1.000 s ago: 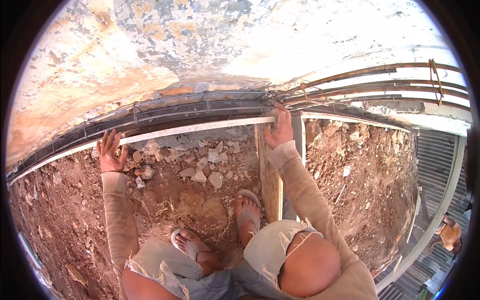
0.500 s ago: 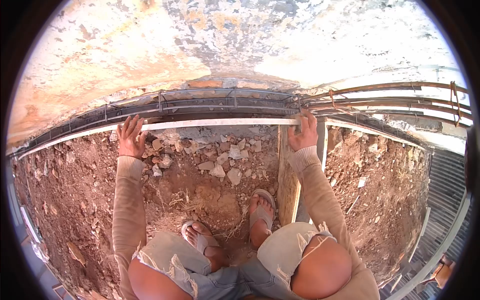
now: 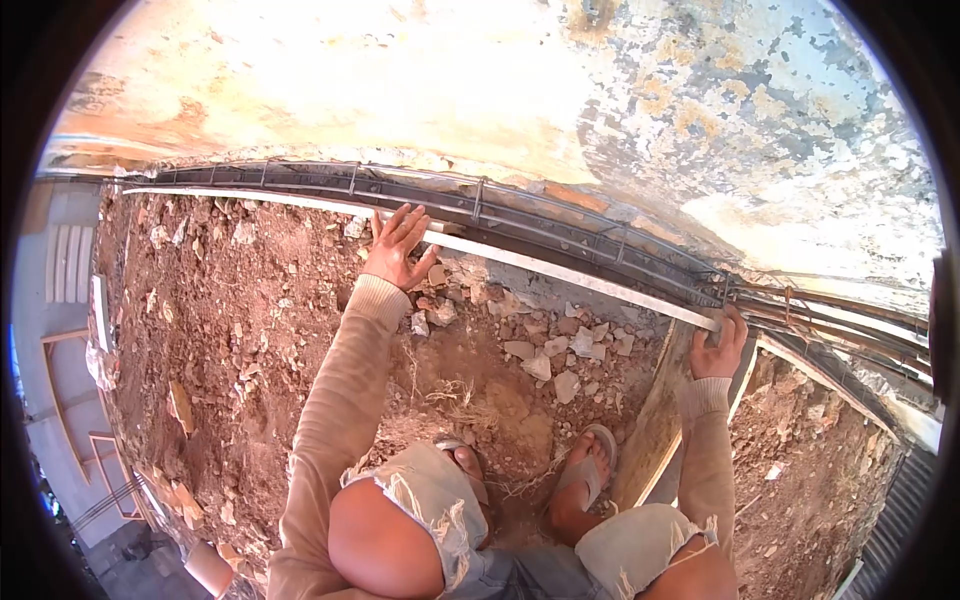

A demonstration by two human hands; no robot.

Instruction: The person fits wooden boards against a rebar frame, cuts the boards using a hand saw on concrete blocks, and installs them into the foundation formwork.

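Note:
A long thin board [image 3: 570, 272], pale along its top edge, runs beside a narrow trench at the foot of the wall. My left hand [image 3: 400, 250] lies over it with fingers stretched and thumb apart, near where it meets another pale strip [image 3: 270, 200]. At the board's right end my right hand [image 3: 718, 348] has its fingers curled over the edge, next to a wooden plank [image 3: 650, 430]. Inside the trench lies a cage of steel rebar [image 3: 540, 222]. The board's lower face is largely hidden.
A peeling painted wall [image 3: 450, 90] rises ahead. More rebar rods [image 3: 850, 335] extend to the right. Broken stones [image 3: 565, 360] and reddish soil [image 3: 230, 330] lie around my sandalled feet [image 3: 585, 470]. Corrugated sheeting [image 3: 905, 520] is at lower right, a paved area [image 3: 70, 400] lower down at left.
My view has turned to the left, so the board and trench now slant down to the right. Both hands stay at about the same spots on the board.

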